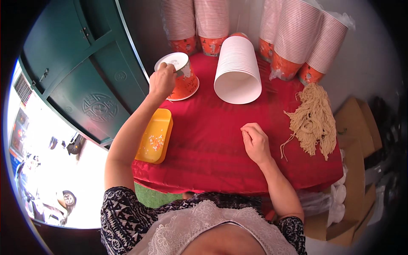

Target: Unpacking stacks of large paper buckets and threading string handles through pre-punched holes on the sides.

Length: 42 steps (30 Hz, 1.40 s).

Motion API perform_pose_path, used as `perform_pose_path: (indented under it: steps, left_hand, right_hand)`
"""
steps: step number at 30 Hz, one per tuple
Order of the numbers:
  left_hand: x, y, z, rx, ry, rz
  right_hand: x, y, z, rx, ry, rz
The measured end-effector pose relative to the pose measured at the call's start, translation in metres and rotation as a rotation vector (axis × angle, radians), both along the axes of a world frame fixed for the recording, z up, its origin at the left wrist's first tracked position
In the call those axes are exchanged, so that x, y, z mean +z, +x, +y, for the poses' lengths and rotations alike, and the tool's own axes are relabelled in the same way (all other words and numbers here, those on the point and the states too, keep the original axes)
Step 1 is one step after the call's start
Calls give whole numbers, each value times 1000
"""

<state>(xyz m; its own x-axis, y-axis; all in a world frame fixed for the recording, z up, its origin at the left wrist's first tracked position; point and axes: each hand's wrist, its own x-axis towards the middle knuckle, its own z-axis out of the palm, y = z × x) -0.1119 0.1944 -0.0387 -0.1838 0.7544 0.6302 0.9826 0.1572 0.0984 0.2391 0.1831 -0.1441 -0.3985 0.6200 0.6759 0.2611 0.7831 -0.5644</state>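
Observation:
An orange printed paper bucket (183,80) stands upside down at the table's back left, its white base facing up and its wide rim below. My left hand (163,80) is closed at its upper edge, fingers curled over the base; the thumb is hidden. Over the middle right of the red-covered table, my right hand (256,142) has its fingers curled and thumb pressed in. Whatever it may hold does not show. Farther back, a nested stack of white-lined paper buckets (238,70) lies on its side, open mouth toward me.
Beside my left forearm sits a yellow tray (165,123) with small pale and orange bits. A bundle of beige cords (314,121) lies at the table's right. Tall bucket stacks (210,21) line the back wall. Cardboard boxes (355,131) stand right; a green door (91,80) is left.

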Motion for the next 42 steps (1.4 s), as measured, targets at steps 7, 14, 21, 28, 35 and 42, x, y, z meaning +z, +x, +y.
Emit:
perform_pose_path:
  steps: [7,14,21,28,35,42]
  left_hand:
    - [-5,12,19,37,-39,19]
    - [-3,29,36,32,-103,118]
    - [0,59,17,-117,13,7]
    - [-59,60,40,-321,-194,-694]
    - [-92,106,66,-58,53,-1040]
    - [-115,152,70,25,435,-1175]
  right_hand:
    - [-1,-3,-1,-2,-16,-21]
    - [-8,-1,2,-15,-55,-40]
    - [-2,-1,5,-78,-107,19]
    - [18,-7,70,-214,-24,42]
    - [14,-18,131,-305,-56,129]
    - [14,-20,143,-371,72,118]
